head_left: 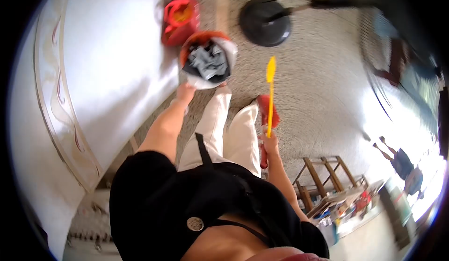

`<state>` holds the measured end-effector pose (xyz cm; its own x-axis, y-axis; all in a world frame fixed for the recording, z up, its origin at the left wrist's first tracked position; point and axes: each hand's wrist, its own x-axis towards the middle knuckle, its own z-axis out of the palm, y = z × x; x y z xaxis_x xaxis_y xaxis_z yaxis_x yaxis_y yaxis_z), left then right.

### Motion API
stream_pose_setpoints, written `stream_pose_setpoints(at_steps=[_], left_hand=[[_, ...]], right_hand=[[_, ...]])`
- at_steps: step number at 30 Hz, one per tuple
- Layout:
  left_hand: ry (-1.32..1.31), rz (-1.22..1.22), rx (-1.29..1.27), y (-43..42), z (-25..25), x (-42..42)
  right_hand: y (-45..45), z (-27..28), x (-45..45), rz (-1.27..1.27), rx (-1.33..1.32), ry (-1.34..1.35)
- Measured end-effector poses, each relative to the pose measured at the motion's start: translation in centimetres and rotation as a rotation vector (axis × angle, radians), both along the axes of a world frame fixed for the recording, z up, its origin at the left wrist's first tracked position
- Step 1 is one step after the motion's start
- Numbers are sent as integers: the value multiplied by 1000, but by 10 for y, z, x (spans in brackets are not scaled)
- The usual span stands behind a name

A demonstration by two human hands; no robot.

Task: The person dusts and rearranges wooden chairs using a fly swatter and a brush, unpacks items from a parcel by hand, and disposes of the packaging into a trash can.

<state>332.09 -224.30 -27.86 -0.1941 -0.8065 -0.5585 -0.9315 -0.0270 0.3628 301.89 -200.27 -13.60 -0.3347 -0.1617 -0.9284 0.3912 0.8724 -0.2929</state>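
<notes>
My left hand (186, 92) is closed on the near edge of a small orange-rimmed bin (204, 36) with a white bag around its side. Crumpled grey and dark rubbish (208, 60) fills the bin. My right hand (270, 142) grips a long, thin yellow stick (270, 102) with a flattened, pointed tip facing away from me. Beside and partly behind it shows a red piece (274, 116), blurred, that looks like a dustpan; whether the same hand holds it, I cannot tell.
A red plastic container (182, 17) stands behind the bin, along the white wall (117, 41). A round black stand base (265, 22) is ahead on the floor. Wooden stools (322, 176) and a cluttered shelf (346, 207) are to my right. Another person (406, 165) stands far right.
</notes>
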Motion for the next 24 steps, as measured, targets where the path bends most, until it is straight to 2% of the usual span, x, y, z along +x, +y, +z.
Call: stream_pose_setpoints(at_steps=[1,3,4,6,8,9,10,12,14,18,19,21,22,24], left_hand=[[19,-40,77,2,16,-4],[88,143,272,2,50,-13],[99,192,306,3,66,-18],[86,286,237,4,68,-19],[85,-26,74,-7,45,-13],[78,-170,-27,-11,36,-10],[123,-95,-144,-2,67,-27],[175,37,-111,0,93,-49],[-42,-57,-170,21,146,-93],[-143,-155,-162,56,146,-137],[-88,-241,-177,65,143,-149],[15,-412,-203,86,141,-174],[104,-675,71,105,198,-206],[103,-551,122,123,205,-247]], right_hand=[[14,-2,1,-9,-14,31],[36,4,-1,-69,-43,68],[40,14,-5,-22,50,52],[65,14,-11,-106,0,55],[84,12,-21,-38,-1,93],[109,-22,-30,391,71,184],[114,-10,-35,250,35,164],[124,12,-47,47,-34,170],[144,20,-57,-45,-113,190],[200,33,-84,-89,-265,180],[213,50,-87,-125,-272,199],[250,43,-98,-182,-238,236],[268,40,-103,-210,-222,255],[311,29,-109,-208,-111,227]])
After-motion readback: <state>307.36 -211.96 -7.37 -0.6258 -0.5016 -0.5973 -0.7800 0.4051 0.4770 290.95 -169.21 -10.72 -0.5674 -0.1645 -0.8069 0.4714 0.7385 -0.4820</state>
